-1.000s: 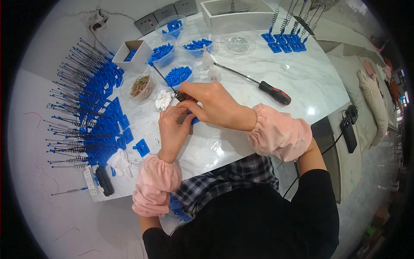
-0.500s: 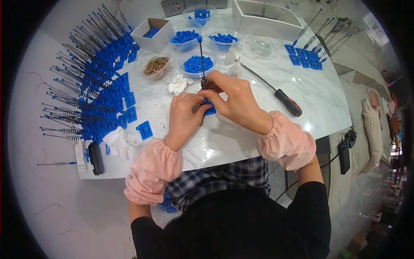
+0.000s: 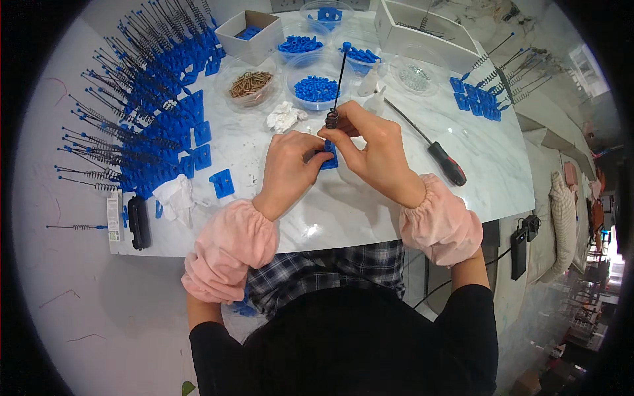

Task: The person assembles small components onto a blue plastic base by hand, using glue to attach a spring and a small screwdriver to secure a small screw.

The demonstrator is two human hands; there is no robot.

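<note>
Between my hands, a blue plastic base rests on the white marbled table. My left hand pinches it from the left, thumb and fingers closed. Above the base, the thumb and forefinger of my right hand are closed on a black coil spring. Its thin straight rod slants up and right to a blue ball tip. My fingers hide where the spring meets the base. A crumpled white tissue lies just beyond my left hand.
Many finished spring-and-base pieces crowd the left. Bowls of brass screws and blue caps stand ahead. A screwdriver lies right. One loose blue base, a white cloth and a black case lie left.
The view has shifted slightly. The spring's rod leans further to the right than before. Both hands keep their grip on the spring and base.
</note>
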